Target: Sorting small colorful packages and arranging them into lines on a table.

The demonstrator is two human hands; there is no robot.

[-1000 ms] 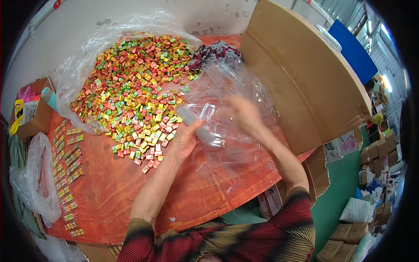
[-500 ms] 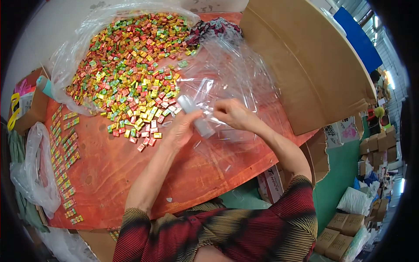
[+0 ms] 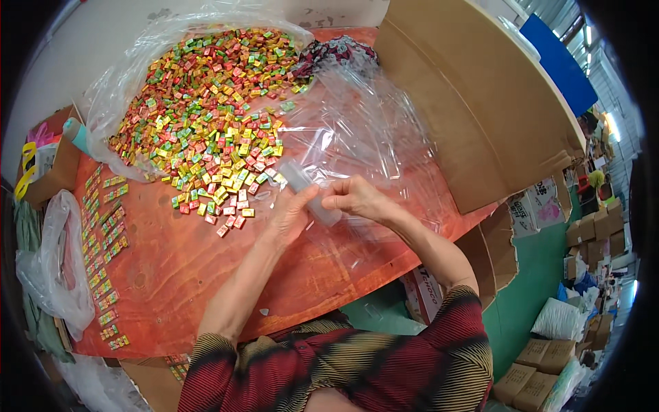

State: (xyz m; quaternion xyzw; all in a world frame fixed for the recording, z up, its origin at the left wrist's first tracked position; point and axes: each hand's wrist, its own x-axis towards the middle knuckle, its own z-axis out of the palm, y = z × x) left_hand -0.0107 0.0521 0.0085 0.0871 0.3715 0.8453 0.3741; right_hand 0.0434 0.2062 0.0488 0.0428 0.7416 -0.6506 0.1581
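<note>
A narrow, translucent plastic sleeve [image 3: 327, 212] lies slanted between my hands, just above the red tabletop [image 3: 288, 288]. My left hand [image 3: 290, 214] grips its near left side, thumb on top. My right hand [image 3: 360, 198] is closed at its right edge, fingertips pinched against it close to my left thumb. Beyond and right of my hands, clear plastic packaging pieces [image 3: 364, 130] lie in a loose, overlapping pile. To the left, a large heap of small wrapped candies [image 3: 213, 117] in red, yellow, green and orange spreads down toward my left hand.
Short rows of candies [image 3: 110, 271] line the table's left edge. A clear plastic sheet [image 3: 113, 89] borders the heap. Tall brown cardboard [image 3: 473, 103] stands along the right side. Patterned cloth [image 3: 340, 51] sits at the back. An open box [image 3: 51, 178] and a plastic bag [image 3: 65, 275] are at far left.
My right hand has come down and in against the plastic sleeve, nearer my left thumb. My left hand stays nearly in place, holding the sleeve.
</note>
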